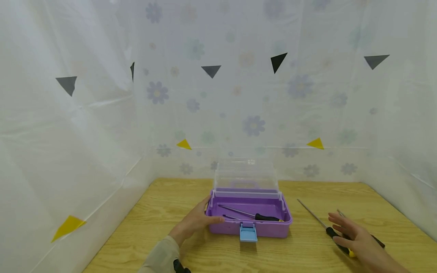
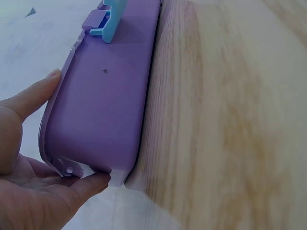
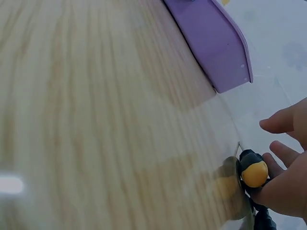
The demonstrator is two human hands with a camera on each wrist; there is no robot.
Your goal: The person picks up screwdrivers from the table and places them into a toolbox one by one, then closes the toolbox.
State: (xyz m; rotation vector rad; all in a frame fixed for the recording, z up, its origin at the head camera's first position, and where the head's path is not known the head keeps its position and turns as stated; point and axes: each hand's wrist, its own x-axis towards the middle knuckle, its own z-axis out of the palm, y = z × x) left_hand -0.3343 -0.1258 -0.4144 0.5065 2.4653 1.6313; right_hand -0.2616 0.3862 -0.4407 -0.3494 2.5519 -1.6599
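Note:
A purple plastic toolbox (image 1: 225, 228) stands on the table with its clear lid (image 1: 246, 175) raised and its light-blue latch (image 1: 248, 234) hanging down in front. My left hand (image 1: 195, 223) grips its left front corner, thumb on the front rim and fingers along the left side. Inside lie a screwdriver with a black handle (image 1: 266, 217) and another thin shaft (image 1: 231, 217), its rest hidden by the front wall. To the right, my right hand (image 1: 358, 237) is spread over two screwdrivers, one with a black-and-yellow handle (image 3: 254, 173), the other with a dark handle (image 1: 379, 241) partly hidden behind the hand.
The wood-grain table (image 1: 164, 201) is bounded at the back and sides by a pale flowered curtain (image 1: 232, 113) bearing black and yellow triangles. A black object (image 1: 181, 267) shows at the left cuff.

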